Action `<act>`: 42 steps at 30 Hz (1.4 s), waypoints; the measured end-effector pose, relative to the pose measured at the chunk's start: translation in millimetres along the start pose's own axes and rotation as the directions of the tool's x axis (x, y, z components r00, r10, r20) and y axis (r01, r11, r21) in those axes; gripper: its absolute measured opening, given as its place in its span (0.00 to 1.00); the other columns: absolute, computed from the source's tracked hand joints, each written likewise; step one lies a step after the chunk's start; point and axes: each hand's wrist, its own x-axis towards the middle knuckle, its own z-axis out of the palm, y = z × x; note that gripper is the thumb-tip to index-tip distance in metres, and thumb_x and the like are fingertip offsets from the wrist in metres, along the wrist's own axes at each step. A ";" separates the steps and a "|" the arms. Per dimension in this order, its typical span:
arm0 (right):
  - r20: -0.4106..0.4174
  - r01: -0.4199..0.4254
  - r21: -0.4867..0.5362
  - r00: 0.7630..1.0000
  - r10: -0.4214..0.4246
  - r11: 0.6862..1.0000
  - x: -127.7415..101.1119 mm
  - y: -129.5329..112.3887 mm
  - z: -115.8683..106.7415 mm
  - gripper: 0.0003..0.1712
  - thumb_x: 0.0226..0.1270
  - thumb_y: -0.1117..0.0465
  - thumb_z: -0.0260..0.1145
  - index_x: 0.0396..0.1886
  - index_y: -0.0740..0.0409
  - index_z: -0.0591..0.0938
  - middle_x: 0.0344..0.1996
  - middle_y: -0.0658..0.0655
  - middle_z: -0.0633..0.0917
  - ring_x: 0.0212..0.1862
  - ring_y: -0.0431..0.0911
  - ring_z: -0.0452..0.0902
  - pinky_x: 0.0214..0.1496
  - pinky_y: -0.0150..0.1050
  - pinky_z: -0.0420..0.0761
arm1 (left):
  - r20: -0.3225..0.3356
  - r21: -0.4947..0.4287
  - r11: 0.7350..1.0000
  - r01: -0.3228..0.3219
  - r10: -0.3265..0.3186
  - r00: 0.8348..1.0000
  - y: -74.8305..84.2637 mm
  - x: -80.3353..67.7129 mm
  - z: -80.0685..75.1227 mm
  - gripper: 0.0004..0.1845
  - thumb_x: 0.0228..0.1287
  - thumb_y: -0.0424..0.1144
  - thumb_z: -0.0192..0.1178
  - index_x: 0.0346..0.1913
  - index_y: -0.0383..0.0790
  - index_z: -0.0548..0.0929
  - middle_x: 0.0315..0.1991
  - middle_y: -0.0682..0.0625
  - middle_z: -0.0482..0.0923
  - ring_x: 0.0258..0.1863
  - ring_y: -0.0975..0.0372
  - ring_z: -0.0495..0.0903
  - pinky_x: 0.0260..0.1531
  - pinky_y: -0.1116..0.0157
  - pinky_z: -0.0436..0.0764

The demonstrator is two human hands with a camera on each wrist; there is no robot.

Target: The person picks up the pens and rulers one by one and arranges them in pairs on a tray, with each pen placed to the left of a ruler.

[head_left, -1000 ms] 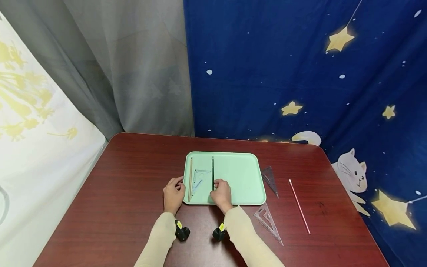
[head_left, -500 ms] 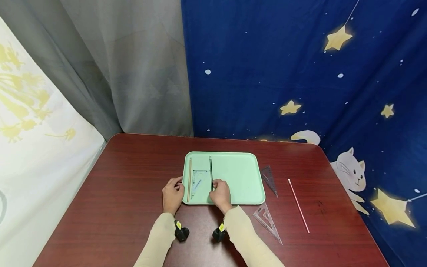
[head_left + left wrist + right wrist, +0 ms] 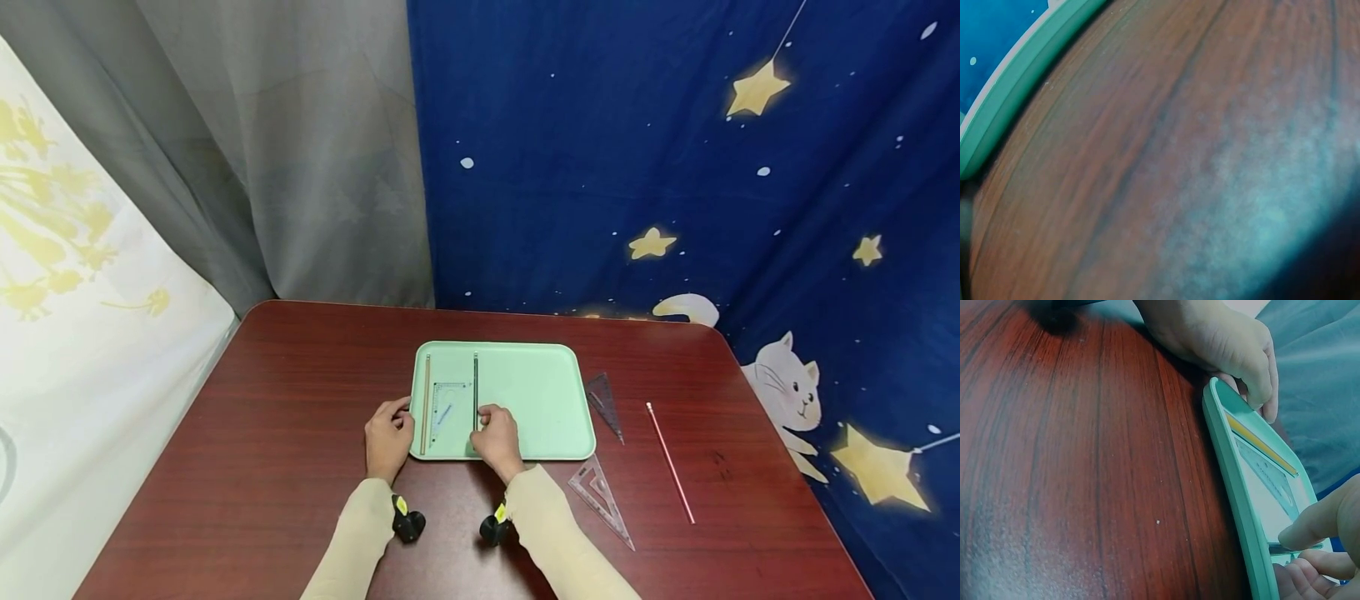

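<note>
A light green tray [image 3: 536, 400] lies on the table, with a wooden pencil [image 3: 426, 404] along its left side. Beside that pencil sits a clear set square [image 3: 450, 400]. To the right of the set square a dark pencil [image 3: 476, 383] lies lengthwise, nearly parallel to the wooden one. My right hand [image 3: 497, 437] pinches its near end between thumb and fingers, as the right wrist view also shows. My left hand [image 3: 388, 442] grips the tray's left rim, fingers bent over the edge [image 3: 1257, 381]. Only the tray's edge [image 3: 1016, 81] and the tabletop show in the left wrist view.
Right of the tray, a dark set square [image 3: 606, 407] lies close to its edge and a clear set square [image 3: 602, 500] at its near corner. A pink pencil [image 3: 670, 462] lies farther right. Curtains [image 3: 337, 167] hang behind the table [image 3: 300, 375].
The dark pencil's far end swung slightly left, then slightly back right, in my right hand's pinch. My left hand has stayed at the tray's rim.
</note>
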 end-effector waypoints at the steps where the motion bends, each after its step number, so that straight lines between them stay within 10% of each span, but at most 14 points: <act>1: 0.001 -0.003 0.006 1.000 0.003 1.000 0.1 0.0 -0.4 0.22 0.52 0.75 0.61 0.50 0.72 0.78 0.34 0.62 0.76 0.30 0.44 0.67 0.30 0.36 0.67 | 0.001 -0.002 1.000 -0.001 0.001 1.000 0.1 0.1 -0.1 0.15 0.60 0.28 0.54 0.47 0.36 0.85 0.37 0.45 0.83 0.37 0.57 0.83 0.38 0.62 0.84; 42: -0.055 -0.073 0.105 0.995 0.080 0.992 -7.5 17.3 -33.9 0.18 0.48 0.76 0.60 0.43 0.66 0.80 0.37 0.60 0.81 0.33 0.42 0.73 0.36 0.34 0.74 | -0.005 0.021 1.000 -0.006 0.006 1.000 3.7 0.4 -0.6 0.15 0.59 0.27 0.54 0.47 0.35 0.85 0.37 0.44 0.83 0.36 0.57 0.84 0.38 0.61 0.84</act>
